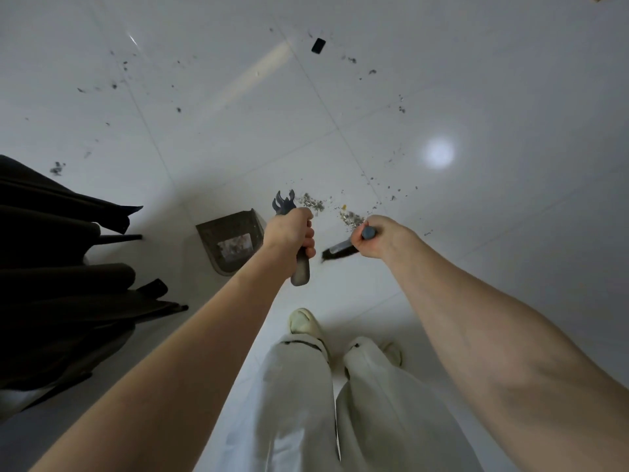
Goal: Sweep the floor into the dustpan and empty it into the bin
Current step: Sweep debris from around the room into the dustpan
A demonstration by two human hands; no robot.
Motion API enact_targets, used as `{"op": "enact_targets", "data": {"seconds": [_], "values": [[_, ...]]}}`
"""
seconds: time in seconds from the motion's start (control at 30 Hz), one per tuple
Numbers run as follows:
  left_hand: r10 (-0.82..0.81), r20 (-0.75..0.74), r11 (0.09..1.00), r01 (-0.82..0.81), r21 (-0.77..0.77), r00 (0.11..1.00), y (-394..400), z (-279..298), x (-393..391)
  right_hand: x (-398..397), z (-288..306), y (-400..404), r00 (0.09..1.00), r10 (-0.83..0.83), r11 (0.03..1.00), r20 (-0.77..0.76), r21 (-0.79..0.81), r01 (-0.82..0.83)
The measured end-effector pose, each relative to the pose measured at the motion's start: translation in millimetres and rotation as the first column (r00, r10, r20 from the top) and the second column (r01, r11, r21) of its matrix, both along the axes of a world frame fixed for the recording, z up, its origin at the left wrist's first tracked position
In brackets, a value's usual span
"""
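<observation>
Mid-sweep: your left hand (293, 232) grips the dustpan (231, 245) handle, right hand (372, 238) grips the broom (340, 251). Debris pile (350, 218) lies at 2 o'clock off the pan; next, sweep it toward 8.

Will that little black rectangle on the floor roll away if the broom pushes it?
Probably not. The black rectangle looks flat with straight edges, so it would likely slide on the glossy floor tiles. It seems small, so probably light and easily flicked.
</observation>
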State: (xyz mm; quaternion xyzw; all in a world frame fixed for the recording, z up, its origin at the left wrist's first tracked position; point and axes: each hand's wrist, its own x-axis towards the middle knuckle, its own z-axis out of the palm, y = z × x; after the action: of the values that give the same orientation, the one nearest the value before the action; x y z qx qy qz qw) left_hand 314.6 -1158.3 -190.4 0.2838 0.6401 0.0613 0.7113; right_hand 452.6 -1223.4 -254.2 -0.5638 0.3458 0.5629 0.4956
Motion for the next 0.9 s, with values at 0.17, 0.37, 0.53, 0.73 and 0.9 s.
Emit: {"op": "enact_targets", "data": {"seconds": [0.17,0.37,0.53,0.73,0.9], "values": [[-0.012,-0.037,1.0,0.012,0.003,0.999,11,9,8,17,17,-29,0.976,0.215,0.976,0.041,-0.042,-0.214],[-0.036,-0.072,0.998,0.039,0.041,0.997,15,5,18,51,26,-73,0.756,0.633,0.758,0.165,-0.329,-0.563],[-0.038,-0.075,0.999,0.04,0.028,0.996,18,-4,35,55,10,-73,0.553,0.817,0.551,0.163,-0.504,-0.666],[-0.012,-0.082,1.0,0.013,0.006,0.997,13,-17,72,56,-15,-39,0.519,0.838,0.538,0.167,-0.409,-0.737],[0.041,-0.127,0.999,-0.043,-0.014,0.991,17,-15,105,83,0,-17,0.396,0.909,0.413,0.127,-0.379,-0.828]]}}
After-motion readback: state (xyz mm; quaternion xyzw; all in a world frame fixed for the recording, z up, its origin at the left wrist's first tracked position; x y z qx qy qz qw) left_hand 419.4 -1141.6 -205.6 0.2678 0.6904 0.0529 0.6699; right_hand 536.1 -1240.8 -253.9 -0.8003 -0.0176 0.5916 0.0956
